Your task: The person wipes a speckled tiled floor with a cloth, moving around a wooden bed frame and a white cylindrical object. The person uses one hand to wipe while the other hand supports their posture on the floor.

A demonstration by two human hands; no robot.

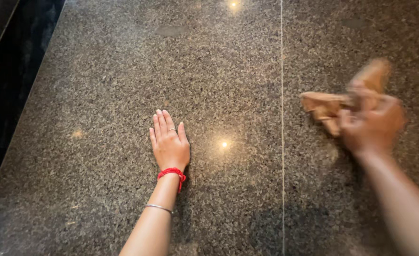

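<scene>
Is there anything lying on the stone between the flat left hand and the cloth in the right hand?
Nothing visible. Between the left hand and the tan cloth gripped by the blurred right hand lies only bare speckled stone surface, with a thin seam line and light glints.

Polished, glossy speckled granite forms the tabletop (100,95), mirroring lamp glints, while the crumpled tan cloth (328,106) at three o'clock looks soft and matt.

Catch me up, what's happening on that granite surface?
A person leans over a speckled granite surface. The left hand lies flat on the stone, fingers together, with a red thread band and a thin bangle on the wrist. The right hand, motion-blurred, clutches a crumpled tan cloth right of the thin seam.
</scene>
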